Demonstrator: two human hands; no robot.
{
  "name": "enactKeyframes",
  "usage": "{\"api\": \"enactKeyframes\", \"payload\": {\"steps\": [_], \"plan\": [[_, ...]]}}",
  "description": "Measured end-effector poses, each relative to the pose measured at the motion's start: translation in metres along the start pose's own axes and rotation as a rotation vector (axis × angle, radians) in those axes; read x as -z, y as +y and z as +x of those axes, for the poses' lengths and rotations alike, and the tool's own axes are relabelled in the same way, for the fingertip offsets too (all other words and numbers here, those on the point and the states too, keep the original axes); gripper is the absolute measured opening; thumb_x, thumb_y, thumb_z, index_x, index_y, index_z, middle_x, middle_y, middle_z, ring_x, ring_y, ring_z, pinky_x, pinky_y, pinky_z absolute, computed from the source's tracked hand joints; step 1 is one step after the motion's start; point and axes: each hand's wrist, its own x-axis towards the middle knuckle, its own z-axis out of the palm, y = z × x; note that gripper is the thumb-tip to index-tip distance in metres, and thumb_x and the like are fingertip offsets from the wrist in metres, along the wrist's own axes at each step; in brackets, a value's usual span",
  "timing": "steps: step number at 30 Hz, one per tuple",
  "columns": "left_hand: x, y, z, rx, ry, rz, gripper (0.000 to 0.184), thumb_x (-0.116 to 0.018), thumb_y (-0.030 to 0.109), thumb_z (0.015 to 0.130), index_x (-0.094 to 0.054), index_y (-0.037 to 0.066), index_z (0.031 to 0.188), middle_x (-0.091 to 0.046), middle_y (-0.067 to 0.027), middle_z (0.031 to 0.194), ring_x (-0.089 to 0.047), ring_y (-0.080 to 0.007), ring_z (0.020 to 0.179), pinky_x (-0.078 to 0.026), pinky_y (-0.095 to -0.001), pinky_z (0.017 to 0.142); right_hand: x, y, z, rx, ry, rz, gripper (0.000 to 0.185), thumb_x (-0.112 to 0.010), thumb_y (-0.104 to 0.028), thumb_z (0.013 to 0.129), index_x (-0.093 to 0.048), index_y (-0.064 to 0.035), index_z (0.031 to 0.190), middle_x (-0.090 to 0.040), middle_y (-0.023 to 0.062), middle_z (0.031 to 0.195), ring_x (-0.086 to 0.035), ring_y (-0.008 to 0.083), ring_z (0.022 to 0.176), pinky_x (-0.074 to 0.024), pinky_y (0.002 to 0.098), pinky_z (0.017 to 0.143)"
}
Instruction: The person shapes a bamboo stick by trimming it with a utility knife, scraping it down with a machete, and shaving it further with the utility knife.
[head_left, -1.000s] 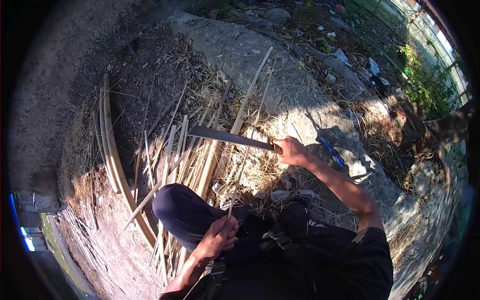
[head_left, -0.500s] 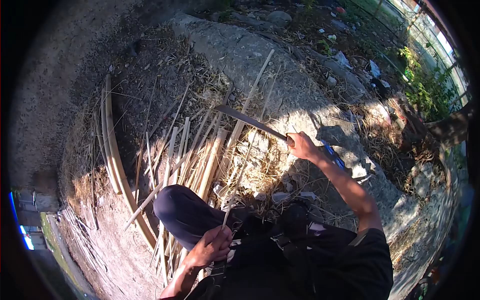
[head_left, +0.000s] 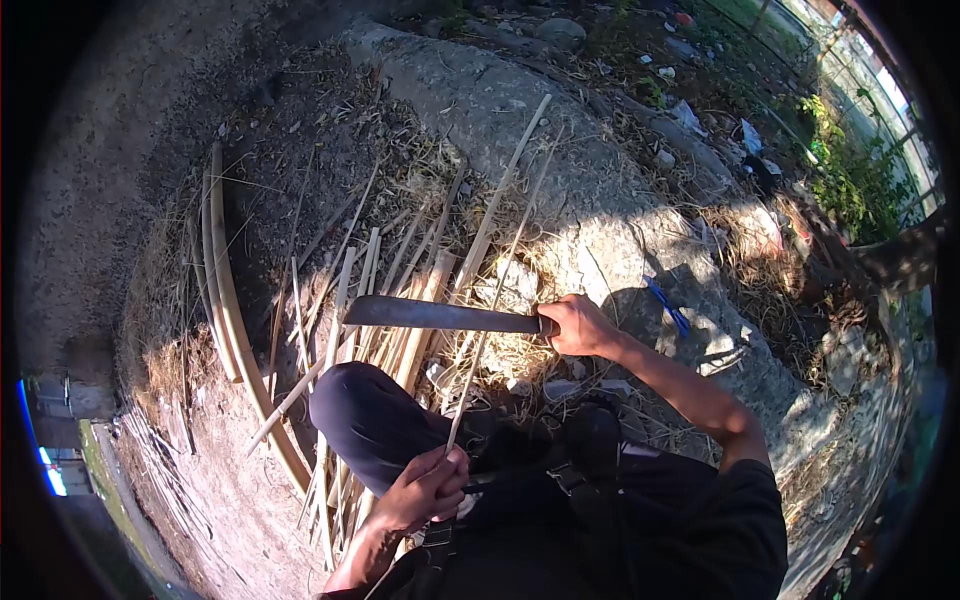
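My right hand (head_left: 580, 326) is closed around the handle of a machete (head_left: 430, 314). Its broad dark blade points left, flat side showing, and crosses in front of a thin bamboo strip (head_left: 467, 385). Whether blade and strip touch, I cannot tell. Low in the view, my left hand (head_left: 428, 490) grips the lower end of that strip, which slants up and right away from my body. My bent knee (head_left: 365, 425) lies just left of the strip. Below the blade sits a heap of split bamboo pieces (head_left: 425, 345), partly hidden by it.
Two long curved bamboo lengths (head_left: 228, 300) lie on the ground at left. A large rock slab (head_left: 450, 95) runs from the top to the right, with a blue object (head_left: 668, 305) on it. Dry shavings (head_left: 515, 345) and stones lie beside the heap. Green plants (head_left: 860, 185) grow at upper right.
My right hand has moved slightly left and down, bringing the machete blade lower and nearer my knee, its flat side now turned to view. My left hand and the strip have hardly moved.
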Motion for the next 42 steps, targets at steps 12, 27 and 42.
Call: {"api": "enactKeyframes", "payload": {"steps": [12,27,42], "plan": [[-0.009,0.034,0.028,-0.137,-0.116,0.056,0.022,-0.046,0.027,0.113,-0.051,0.006,0.110,-0.031,0.0041,0.066,-0.035,-0.0077,0.049,-0.039,-0.0258,0.043,0.023,-0.025,0.006,-0.025,0.227,-0.008,0.025,-0.071,-0.022,0.083,-0.075,-0.0053,0.102,-0.069,0.0149,0.068,-0.069,0.0341,0.064,-0.0551,0.0427,0.063],[0.003,0.016,0.175,-0.301,0.058,0.428,0.036,-0.039,0.036,0.114,-0.056,0.004,0.115,-0.035,0.0057,0.069,-0.034,-0.0043,0.052,-0.037,-0.0246,0.044,-0.012,0.020,-0.013,-0.217,0.049,-0.088,0.049,-0.076,-0.015,0.073,-0.069,-0.0047,0.121,-0.073,0.0170,0.079,-0.073,0.0345,0.072,-0.0589,0.0440,0.067],[0.012,0.010,0.201,-0.273,0.165,0.417,0.035,-0.043,0.031,0.113,-0.064,0.004,0.106,-0.044,0.0038,0.064,-0.042,-0.0065,0.050,-0.035,-0.0264,0.045,-0.082,0.071,-0.029,-0.229,0.113,0.166,0.044,-0.077,-0.032,0.091,-0.063,-0.0006,0.119,-0.067,0.0230,0.094,-0.067,0.0376,0.088,-0.0518,0.0465,0.078]]}}
